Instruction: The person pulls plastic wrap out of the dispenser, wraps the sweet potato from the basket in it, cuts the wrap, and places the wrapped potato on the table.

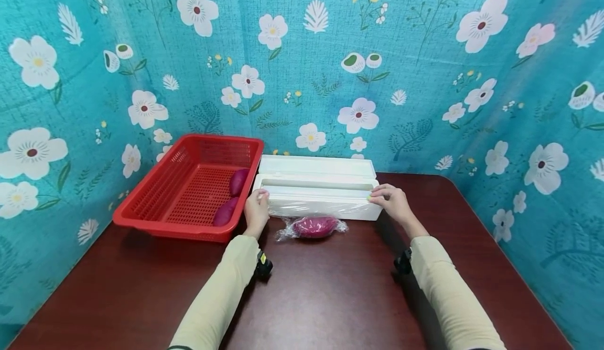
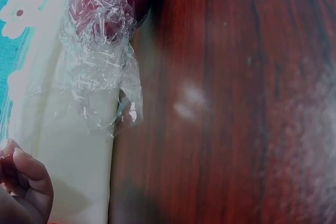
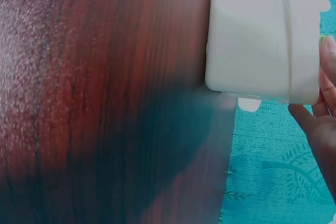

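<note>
A white cling film dispenser [image 1: 325, 206] lies at the back of the table, its lid [image 1: 321, 165] raised behind it. Clear cling film [image 1: 302, 207] hangs over its front. At the left end, my left hand [image 1: 256, 209] pinches the film's edge between thumb and curled fingers. My right hand [image 1: 392, 201] grips the dispenser's right end, fingertips at a small green piece [image 1: 369, 198] on the front edge. Just in front of the box lies a purple, oblong sweet potato-like item [image 1: 315, 227] wrapped in crinkled film; the left wrist view shows its twisted film end [image 2: 102, 77].
Left of the dispenser stands a red plastic basket [image 1: 189, 229] holding two unwrapped purple items [image 1: 226, 211] of the same shape. The dark wooden table [image 1: 330, 292] meets a blue flowered curtain [image 1: 302, 77] at the back and sides.
</note>
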Available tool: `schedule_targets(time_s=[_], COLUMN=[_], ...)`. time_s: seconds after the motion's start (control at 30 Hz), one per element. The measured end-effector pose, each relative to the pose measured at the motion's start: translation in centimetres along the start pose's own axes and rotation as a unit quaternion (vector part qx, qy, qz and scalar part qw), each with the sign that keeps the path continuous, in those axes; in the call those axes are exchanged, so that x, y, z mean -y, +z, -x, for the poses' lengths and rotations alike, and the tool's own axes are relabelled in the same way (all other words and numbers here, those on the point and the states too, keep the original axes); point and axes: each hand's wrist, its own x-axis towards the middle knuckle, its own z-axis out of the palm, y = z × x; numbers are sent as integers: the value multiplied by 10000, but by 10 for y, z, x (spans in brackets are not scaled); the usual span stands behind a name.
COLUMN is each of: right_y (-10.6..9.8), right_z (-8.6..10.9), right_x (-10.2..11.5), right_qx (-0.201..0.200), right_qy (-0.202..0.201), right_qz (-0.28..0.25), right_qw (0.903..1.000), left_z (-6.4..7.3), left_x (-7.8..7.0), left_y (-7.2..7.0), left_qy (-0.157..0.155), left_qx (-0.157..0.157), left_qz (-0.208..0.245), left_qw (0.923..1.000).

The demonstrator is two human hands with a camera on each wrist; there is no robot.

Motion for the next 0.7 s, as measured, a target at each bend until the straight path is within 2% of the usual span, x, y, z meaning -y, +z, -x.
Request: schedule_targets(time_s=[0.13,0.47,0.7], right_y=[-1,-9,-12], right_z=[0,6,3], right_x=[-3,-4,-5], right_qx=[-12,-19,174], right_qy=[89,188,331], right_qz=[-100,-737,-713], right_qw=[9999,9971,9968], left_z=[1,-1,0], left_x=[-1,3,2], left_y=[-1,1,-2], left_qy=[-9,31,-70], left_qx=[24,46,7], left_qz=[39,141,204], left_qw=[10000,9999,9998])
